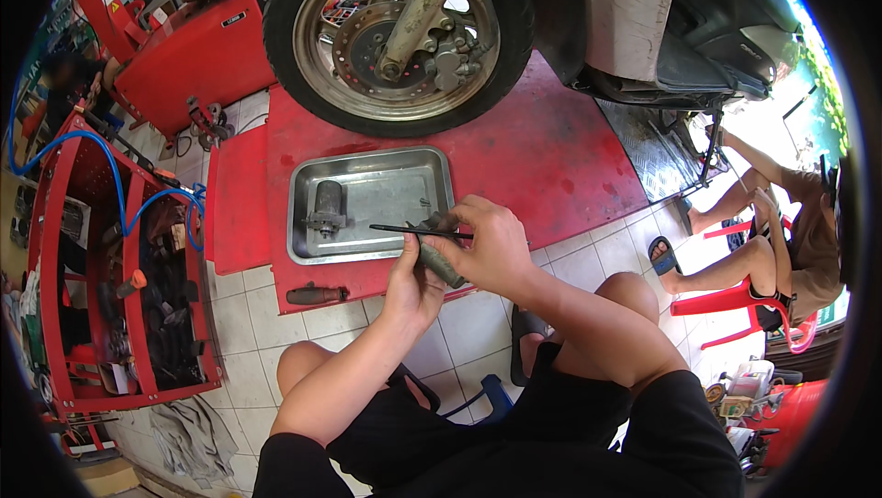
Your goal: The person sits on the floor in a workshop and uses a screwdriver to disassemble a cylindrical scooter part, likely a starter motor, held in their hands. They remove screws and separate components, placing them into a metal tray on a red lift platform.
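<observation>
Over the near right corner of a metal tray (372, 164), both of my hands work close together. My left hand (412, 294) is closed around a grey-green cylindrical metal part (442, 264), its near end showing between the hands. A thin, dark, pointed tool (395, 229) lies across the top of the part, and my right hand (491, 239) pinches it at its right end. My fingers hide much of the part, and I cannot make out the exact kind of tool. In the tray lies a small motor-like cylinder (328, 206) with a flange, beside a small screw (424, 203).
The tray sits on a red lift platform (570, 167), below a scooter's front wheel (404, 117). A dark-handled tool (317, 295) lies at the platform's near edge. To the left stands a red tool cart (138, 333) with a blue hose (115, 172). Another person (781, 241) sits at right.
</observation>
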The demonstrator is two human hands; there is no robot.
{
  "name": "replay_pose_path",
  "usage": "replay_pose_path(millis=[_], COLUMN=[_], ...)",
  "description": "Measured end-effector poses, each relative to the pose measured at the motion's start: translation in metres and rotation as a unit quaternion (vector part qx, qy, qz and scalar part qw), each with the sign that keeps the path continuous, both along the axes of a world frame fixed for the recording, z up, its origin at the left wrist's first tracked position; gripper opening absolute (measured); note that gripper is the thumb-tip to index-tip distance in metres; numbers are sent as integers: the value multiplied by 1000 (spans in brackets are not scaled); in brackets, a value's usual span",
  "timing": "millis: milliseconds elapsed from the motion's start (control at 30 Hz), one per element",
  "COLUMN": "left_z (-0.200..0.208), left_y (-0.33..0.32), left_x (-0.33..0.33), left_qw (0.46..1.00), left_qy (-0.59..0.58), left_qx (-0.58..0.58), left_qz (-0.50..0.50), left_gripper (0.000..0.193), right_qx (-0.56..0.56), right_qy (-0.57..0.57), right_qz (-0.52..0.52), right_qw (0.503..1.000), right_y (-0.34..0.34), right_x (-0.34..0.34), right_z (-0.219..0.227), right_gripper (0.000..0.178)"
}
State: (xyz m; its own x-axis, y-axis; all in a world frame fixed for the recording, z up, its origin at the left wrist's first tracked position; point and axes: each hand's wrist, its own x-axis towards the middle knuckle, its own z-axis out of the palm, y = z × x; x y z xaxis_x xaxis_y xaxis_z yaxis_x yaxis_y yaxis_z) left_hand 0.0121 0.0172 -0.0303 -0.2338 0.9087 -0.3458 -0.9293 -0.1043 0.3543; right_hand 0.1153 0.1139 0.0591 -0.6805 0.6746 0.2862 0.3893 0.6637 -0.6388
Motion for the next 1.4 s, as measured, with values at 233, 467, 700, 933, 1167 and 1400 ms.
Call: replay_pose_path(millis=[233, 467, 700, 933, 1167, 1400], left_z=[9, -1, 0, 3, -5, -1], left_y=[1, -1, 0, 1, 0, -1], left_x=[1, 1, 4, -1, -3, -3], left_qw=[1000, 1000, 999, 999, 997, 999], left_qy=[-13, -9, -37, -36, -59, -33], left_qx=[-7, -1, 6, 14, 39, 21], left_qz=[2, -7, -2, -18, -9, -17], left_gripper=[48, 46, 44, 48, 48, 47], right_qx=[30, 8, 47, 23, 62, 50], right_qy=[-23, 16, -41, -27, -58, -29], right_qz=[2, 21, 19, 20, 29, 31], right_qw=[999, 1000, 998, 999, 996, 998], right_y=[-1, 0, 4, 1, 0, -2], right_x=[0, 0, 3, 4, 4, 3], right_z=[0, 5, 4, 6, 4, 8], right_gripper=[27, 25, 22, 24, 23, 19])
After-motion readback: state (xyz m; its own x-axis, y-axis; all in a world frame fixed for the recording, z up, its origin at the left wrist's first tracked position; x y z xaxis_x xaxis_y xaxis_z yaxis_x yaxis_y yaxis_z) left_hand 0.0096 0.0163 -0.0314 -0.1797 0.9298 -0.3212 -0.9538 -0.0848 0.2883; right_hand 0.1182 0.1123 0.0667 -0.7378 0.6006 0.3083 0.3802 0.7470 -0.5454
